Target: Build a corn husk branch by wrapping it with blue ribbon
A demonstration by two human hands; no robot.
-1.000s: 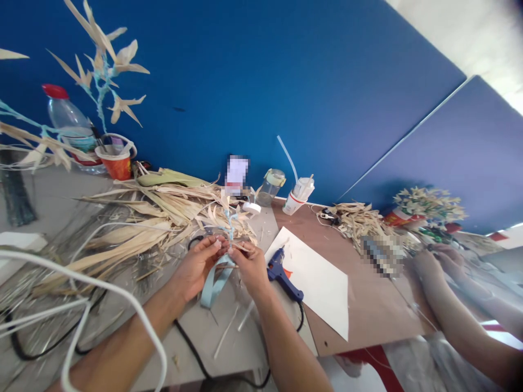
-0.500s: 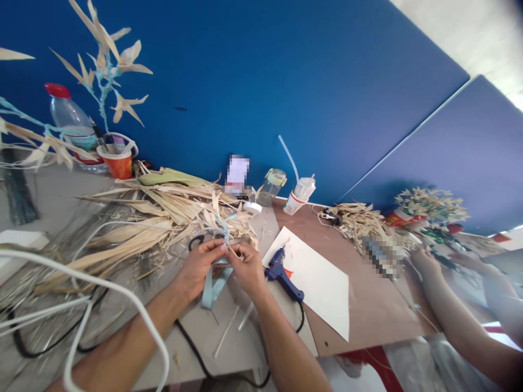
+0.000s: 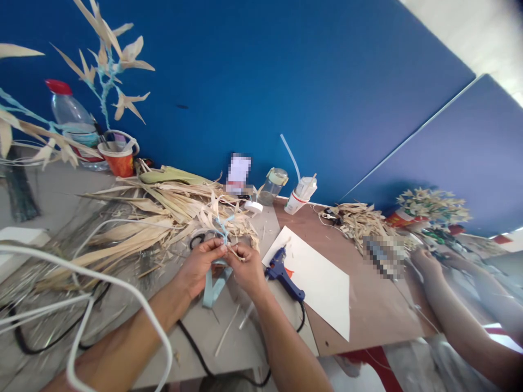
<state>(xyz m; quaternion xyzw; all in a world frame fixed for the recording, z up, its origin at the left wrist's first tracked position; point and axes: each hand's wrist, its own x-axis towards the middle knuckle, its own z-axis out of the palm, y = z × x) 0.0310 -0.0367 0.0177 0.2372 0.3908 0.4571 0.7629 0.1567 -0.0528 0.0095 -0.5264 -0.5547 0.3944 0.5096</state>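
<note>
My left hand (image 3: 202,265) pinches a small corn-husk flower stem (image 3: 223,228) wrapped in light blue tape; pale petals and blue twigs stick up above the fingers. My right hand (image 3: 248,270) meets it fingertip to fingertip, closed on the same stem's base, with a thin pale husk strip at its fingers. The exact grip is partly hidden. Light blue tape (image 3: 216,288) hangs in a loop below both hands. Black-handled scissors (image 3: 197,240) lie just behind my left hand. Right of my right hand, a blue glue gun (image 3: 284,275) rests on a white sheet (image 3: 322,294).
Dried husks (image 3: 151,218) heap behind my hands. A white wire loop (image 3: 134,296) and black cord (image 3: 194,348) cross the left front. An orange cup (image 3: 118,163), red-capped bottle (image 3: 75,117), glass jar (image 3: 273,188) and white cup (image 3: 296,201) stand along the blue partition. Another person's arms (image 3: 441,299) work at right.
My hands stay together at the stem with slight finger movement; the husk strip at my right fingers shows more clearly. The view has shifted slightly.
</note>
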